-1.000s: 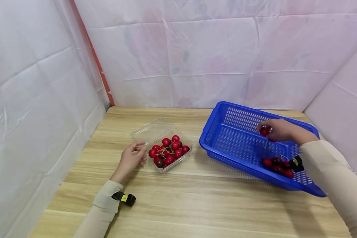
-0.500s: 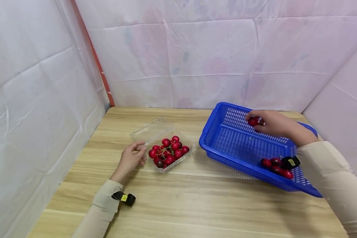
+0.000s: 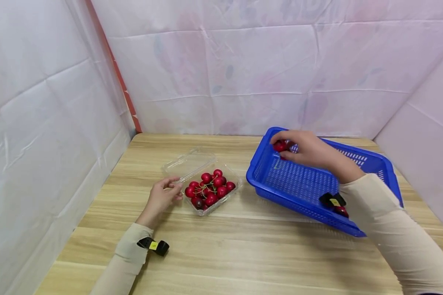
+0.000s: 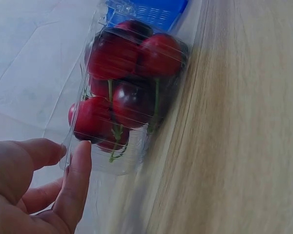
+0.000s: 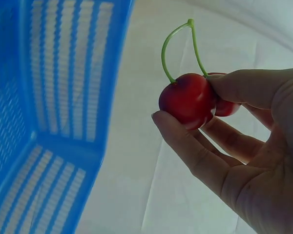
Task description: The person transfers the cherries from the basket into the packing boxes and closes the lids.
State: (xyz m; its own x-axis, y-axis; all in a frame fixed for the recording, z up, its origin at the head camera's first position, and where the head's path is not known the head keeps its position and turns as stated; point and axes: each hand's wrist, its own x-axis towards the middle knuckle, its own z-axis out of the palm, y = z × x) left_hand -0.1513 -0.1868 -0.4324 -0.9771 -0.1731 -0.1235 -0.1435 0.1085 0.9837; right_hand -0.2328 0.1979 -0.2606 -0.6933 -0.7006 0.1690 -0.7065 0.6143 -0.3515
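In the right wrist view, my right hand (image 5: 263,141) pinches a pair of red cherries (image 5: 185,100) between thumb and fingers. Their green stems join at the top. The head view places that hand (image 3: 310,151) over the left end of a blue plastic basket (image 3: 291,203). A few dark red cherries (image 3: 341,211) lie at the basket's front, partly hidden by the right wrist. My left hand (image 3: 161,198) holds the left edge of a clear plastic clamshell box (image 3: 203,212) between thumb and finger. Red cherries with green stems (image 4: 132,102) are heaped inside it.
The box's clear lid (image 3: 190,163) lies folded back toward the rear. Box and basket stand side by side on a wooden table (image 3: 221,254). Pale cloth walls (image 3: 258,78) close off the back and both sides. Each wrist wears a black strap (image 3: 153,246).
My right hand has moved left across the basket with the pair of cherries, from its right side to above its left end. The left hand and the clamshell box have stayed in place.
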